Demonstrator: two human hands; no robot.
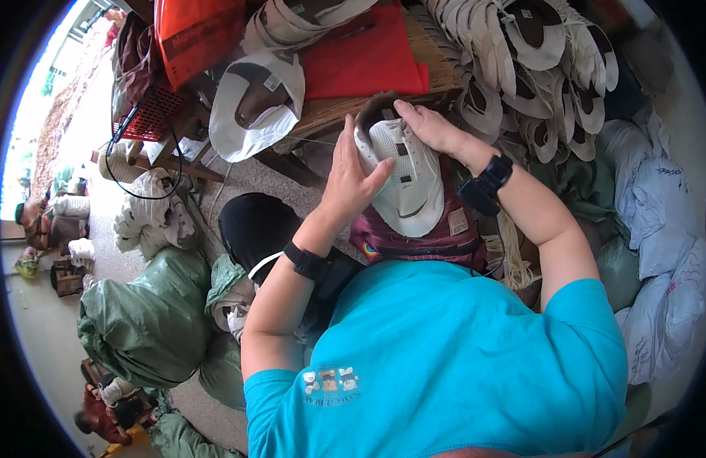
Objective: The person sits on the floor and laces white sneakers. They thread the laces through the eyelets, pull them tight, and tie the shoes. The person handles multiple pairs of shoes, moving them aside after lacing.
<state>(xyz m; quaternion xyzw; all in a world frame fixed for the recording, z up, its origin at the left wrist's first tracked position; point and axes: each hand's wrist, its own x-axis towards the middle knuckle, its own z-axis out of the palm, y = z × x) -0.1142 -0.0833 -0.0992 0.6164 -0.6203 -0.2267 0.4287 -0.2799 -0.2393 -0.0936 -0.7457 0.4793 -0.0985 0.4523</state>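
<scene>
A white shoe upper (pixel 402 172) with a mesh tongue and dark collar lining lies over my lap, its toe pointing toward me. My left hand (pixel 353 172) is along its left edge, fingers straight and the thumb resting over the front of the upper. At the collar, my right hand (pixel 429 126) grips the upper's right side, thumb at the top edge and fingertips partly hidden. Beneath the upper is a maroon striped cloth item (pixel 380 233) with a zipper. Another white upper (pixel 257 103) hangs at the left edge of the wooden table (pixel 330 114).
Red cloth (pixel 368 61) and stacked uppers (pixel 299 23) cover the table. Bunches of uppers (pixel 536 76) hang at far right. Green sacks (pixel 147 320) stand at left, white sacks (pixel 658 229) at right. A red basket (pixel 151 111) is left of the table. Other people (pixel 105 416) sit farther left.
</scene>
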